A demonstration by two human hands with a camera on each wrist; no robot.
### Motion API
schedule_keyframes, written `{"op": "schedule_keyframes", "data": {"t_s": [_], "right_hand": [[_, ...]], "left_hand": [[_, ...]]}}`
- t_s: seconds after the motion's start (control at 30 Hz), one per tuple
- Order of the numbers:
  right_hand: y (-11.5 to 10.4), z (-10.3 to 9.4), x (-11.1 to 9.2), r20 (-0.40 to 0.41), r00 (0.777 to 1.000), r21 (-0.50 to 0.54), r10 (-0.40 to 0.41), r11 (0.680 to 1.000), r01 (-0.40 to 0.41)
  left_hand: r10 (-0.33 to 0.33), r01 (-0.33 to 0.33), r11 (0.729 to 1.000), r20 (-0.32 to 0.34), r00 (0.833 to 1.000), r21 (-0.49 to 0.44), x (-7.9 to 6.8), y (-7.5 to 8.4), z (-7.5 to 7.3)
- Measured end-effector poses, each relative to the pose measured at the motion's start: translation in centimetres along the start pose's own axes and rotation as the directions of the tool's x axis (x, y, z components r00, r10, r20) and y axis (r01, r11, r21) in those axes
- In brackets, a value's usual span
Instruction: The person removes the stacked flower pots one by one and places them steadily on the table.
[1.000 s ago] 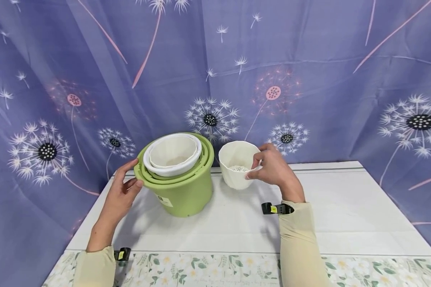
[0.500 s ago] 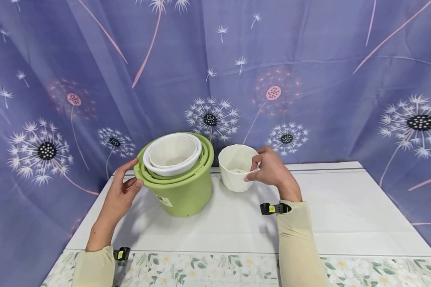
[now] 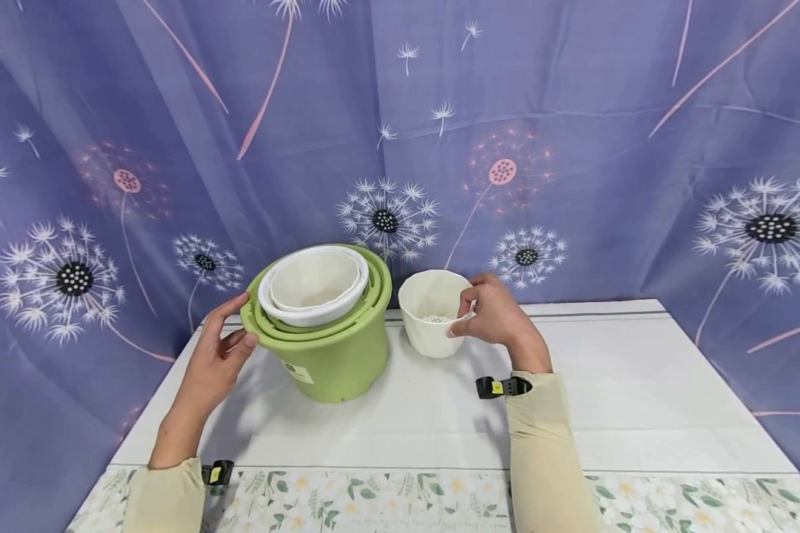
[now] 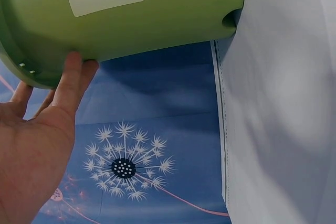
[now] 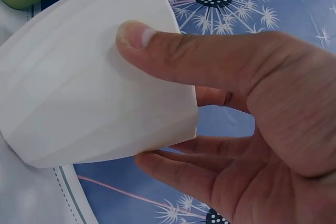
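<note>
A large green flowerpot (image 3: 356, 363) stands at the back left of the table, its label towards me. Nested inside it are a smaller green pot, a white pot (image 3: 267, 307) and a cream faceted pot (image 3: 316, 277). My left hand (image 3: 208, 366) holds the left side of the big pot's rim, thumb under the lip in the left wrist view. To the right, my right hand (image 3: 500, 320) pinches the rim of another white faceted flowerpot (image 5: 68, 93), with the thumb on its outer wall. That pot is upright, and drain holes (image 3: 435, 319) show in its bottom.
The table has a white cloth (image 3: 640, 392) with a floral strip (image 3: 373, 497) along the front. Directly behind it hangs a purple dandelion-print curtain (image 3: 573, 133), which also closes off both sides. A black strap camera (image 3: 496, 387) sits on the right wrist.
My right hand has lowered the white faceted pot slightly. The left hand keeps its place on the green pot's rim, while the whole head view has shifted a little.
</note>
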State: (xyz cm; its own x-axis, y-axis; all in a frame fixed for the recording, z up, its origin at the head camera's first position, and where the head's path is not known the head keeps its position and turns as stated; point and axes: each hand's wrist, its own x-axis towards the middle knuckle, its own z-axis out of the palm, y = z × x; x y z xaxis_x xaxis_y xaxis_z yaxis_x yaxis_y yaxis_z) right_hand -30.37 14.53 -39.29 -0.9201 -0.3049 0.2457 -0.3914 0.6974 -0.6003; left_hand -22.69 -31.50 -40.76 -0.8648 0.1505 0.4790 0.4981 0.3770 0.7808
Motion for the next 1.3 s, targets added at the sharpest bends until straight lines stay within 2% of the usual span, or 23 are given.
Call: {"op": "schedule_keyframes", "data": {"t_s": [0.27,0.5,0.67,1.0,1.3], "right_hand": [[-0.1,-0.1,0.0,0.005,1.000,-0.009,0.018,1.000,-0.018],[-0.1,0.0,0.0,0.008,1.000,-0.050,0.002,0.999,-0.001],[-0.2,0.0,-0.1,0.030,0.999,-0.053,0.019,0.998,-0.017],[-1.5,-1.1,-0.5,0.020,0.999,-0.040,0.043,0.998,-0.042],[-2.4,-2.1,-0.9,-0.022,1.000,-0.044,-0.015,0.999,0.014]], "left_hand": [[0.009,-0.009,1.000,0.001,1.000,-0.030,0.0,-0.3,0.2],[0.010,-0.010,1.000,0.002,1.000,-0.009,-0.1,-0.5,0.1],[0.014,-0.014,1.000,0.003,1.000,-0.015,-0.2,-0.4,0.1],[0.011,-0.011,1.000,0.001,1.000,-0.017,-0.2,-0.2,0.1],[0.018,-0.018,0.999,0.002,1.000,-0.030,-0.1,-0.3,0.1]]}}
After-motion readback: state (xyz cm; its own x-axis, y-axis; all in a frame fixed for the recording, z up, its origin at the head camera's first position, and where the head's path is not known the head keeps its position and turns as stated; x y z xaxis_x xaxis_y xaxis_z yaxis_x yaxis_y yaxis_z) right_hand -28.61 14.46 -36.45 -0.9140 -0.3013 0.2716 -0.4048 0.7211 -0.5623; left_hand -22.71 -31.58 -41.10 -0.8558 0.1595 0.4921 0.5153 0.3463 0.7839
